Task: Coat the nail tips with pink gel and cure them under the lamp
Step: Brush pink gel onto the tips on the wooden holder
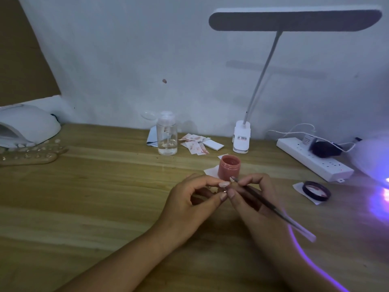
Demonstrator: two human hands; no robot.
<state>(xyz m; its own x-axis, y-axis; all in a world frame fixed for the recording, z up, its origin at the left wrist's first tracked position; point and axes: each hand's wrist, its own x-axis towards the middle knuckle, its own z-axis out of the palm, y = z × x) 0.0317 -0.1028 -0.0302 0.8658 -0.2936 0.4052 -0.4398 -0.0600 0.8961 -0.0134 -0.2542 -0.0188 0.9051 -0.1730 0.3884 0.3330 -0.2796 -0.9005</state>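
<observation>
My left hand (189,199) pinches a small pale nail tip (224,184) between thumb and forefinger at the table's middle. My right hand (252,192) grips a thin dark brush (271,204) whose tip touches the nail tip. Just behind both hands stands an open jar of pink gel (229,166) on a white paper. Its dark lid (316,190) lies to the right on another paper. A white curing lamp (27,125) sits at the far left, with wooden sticks of several nail tips (31,152) in front of it. Purple light glows from a second lamp (372,157) at the right edge.
A clear pump bottle (167,133) and stained paper scraps (196,144) lie behind the jar. A clip-on desk lamp (241,137) stands at the back, its head overhead. A white power strip (313,159) with plugs and cables runs along the right. A purple-lit cord (309,256) crosses the front right.
</observation>
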